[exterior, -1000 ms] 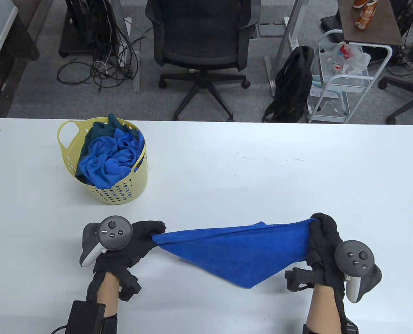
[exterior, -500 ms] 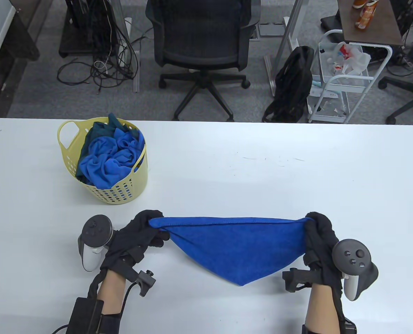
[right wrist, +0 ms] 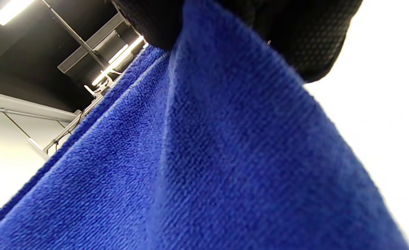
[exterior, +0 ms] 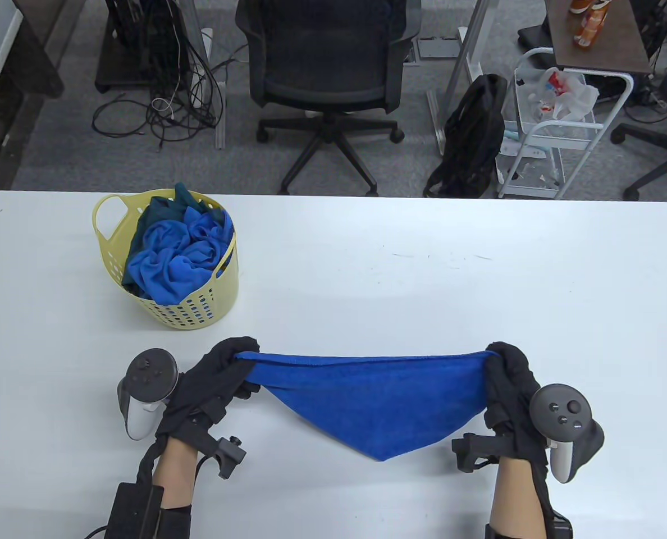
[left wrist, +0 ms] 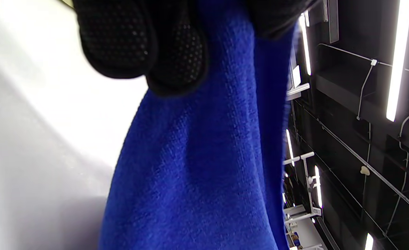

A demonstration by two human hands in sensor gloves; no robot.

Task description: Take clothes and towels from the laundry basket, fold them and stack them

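Blue terry cloth, a towel (exterior: 375, 401), is held stretched above the white bench (exterior: 423, 281) between the two gloved hands, near the front edge. Its upper hem is pulled into a nearly straight line, while the rest hangs down to a point, so the cloth is seen as a triangle rather than a rectangle. The left hand (exterior: 213, 382) is closed on the left end of the hem, and the right hand (exterior: 507, 387) is closed on the right end; in both wrist views dark fingers (left wrist: 121, 38) are seen clamped over the fabric, so both grips are judged firm.

The main risk is judged to be a crooked fold. Only two corners are held, and the hanging point suggests that the cloth is gathered or already doubled unevenly; if it is laid down like this, the edges would probably not be matched and creases would be trapped. A second risk is a slip: the towel is held by small pinches, and a corner could be lost if the hem is pulled tighter.

The yellow basket (exterior: 199, 314) stands well apart at the back left, with more blue cloth (exterior: 170, 258) heaped in it, so much of the task is judged undone.
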